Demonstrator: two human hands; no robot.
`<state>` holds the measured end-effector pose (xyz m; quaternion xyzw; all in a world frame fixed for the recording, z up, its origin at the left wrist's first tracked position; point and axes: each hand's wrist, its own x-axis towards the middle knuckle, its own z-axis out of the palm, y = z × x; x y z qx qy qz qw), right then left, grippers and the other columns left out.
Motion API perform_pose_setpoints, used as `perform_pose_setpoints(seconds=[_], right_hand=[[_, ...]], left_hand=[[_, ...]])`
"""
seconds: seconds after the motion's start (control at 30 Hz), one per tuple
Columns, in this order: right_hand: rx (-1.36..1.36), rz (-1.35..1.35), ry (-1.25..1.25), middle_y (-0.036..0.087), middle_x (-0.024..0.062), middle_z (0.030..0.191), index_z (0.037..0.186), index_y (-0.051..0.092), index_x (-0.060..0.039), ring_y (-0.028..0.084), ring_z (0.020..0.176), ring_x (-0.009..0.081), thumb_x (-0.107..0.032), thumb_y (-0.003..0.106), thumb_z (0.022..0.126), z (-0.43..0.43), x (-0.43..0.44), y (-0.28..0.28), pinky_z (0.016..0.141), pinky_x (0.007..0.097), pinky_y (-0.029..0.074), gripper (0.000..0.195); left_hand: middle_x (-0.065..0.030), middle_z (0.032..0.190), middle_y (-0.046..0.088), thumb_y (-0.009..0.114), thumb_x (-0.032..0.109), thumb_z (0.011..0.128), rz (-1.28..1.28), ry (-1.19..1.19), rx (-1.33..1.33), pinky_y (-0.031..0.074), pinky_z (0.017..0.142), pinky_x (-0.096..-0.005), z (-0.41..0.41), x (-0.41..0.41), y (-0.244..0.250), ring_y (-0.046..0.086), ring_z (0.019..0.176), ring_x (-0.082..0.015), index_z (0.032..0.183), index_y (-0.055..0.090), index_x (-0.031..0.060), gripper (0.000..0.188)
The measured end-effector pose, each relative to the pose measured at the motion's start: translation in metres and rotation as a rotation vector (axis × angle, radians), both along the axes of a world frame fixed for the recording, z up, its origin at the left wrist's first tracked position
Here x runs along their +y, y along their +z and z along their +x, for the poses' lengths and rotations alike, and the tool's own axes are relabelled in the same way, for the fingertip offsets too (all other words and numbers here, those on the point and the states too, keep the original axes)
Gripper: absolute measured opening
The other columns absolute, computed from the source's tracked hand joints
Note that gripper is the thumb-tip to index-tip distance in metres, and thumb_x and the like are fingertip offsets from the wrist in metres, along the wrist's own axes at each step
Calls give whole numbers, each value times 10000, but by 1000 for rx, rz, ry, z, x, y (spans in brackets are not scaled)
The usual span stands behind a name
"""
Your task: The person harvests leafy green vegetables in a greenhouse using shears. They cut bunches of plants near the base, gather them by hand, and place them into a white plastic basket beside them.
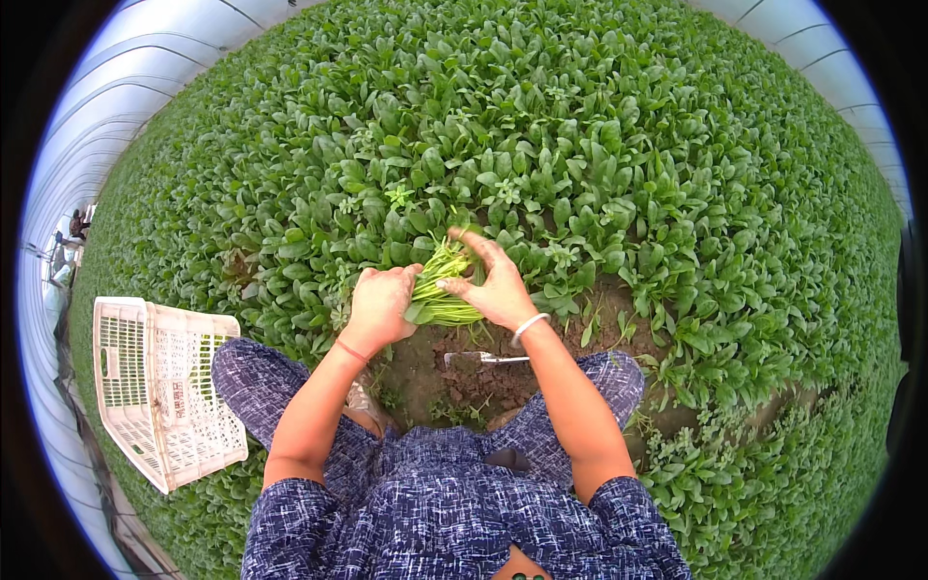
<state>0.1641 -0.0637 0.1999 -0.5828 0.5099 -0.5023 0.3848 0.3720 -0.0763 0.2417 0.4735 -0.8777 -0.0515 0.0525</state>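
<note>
My left hand (382,304) is closed around a bunch of leafy greens, likely spinach (447,293), whose pale green stems point to the right. At the stem ends, my right hand (497,280) has its thumb and fingers spread apart, with the thumb against or just over the stems. Its fingertips are slightly blurred, and whether they pinch anything cannot be told. Below the bunch, a small metal-bladed hand tool (467,358) lies on bare brown soil (435,377), its far end hidden by my right forearm.
Dense leafy plants (507,109) surround the soil patch. On my left, a white perforated plastic crate (170,391) stands tilted among the plants, near my knee. Pale greenhouse sheeting (130,94) curves over both sides. A person (78,225) is far off at the left edge.
</note>
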Motion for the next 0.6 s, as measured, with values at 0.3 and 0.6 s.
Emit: perform_pose_setpoints(seconds=[0.3,0.6], right_hand=[[-190,24,24,640,49,942,1023,682,-69,607,785,102,-129,835,754,-13,5,17,595,235,539,315],[-117,-75,-240,630,0,816,889,618,-14,599,736,84,56,685,844,-25,-1,2,698,238,512,106]], left_hand=[[-62,855,612,762,154,658,-214,21,-209,425,897,-419,21,-2,21,624,851,-255,1130,592,78,508],[-60,904,616,716,41,626,-234,-20,-247,401,987,-464,12,-2,26,631,913,-238,1260,515,27,665]])
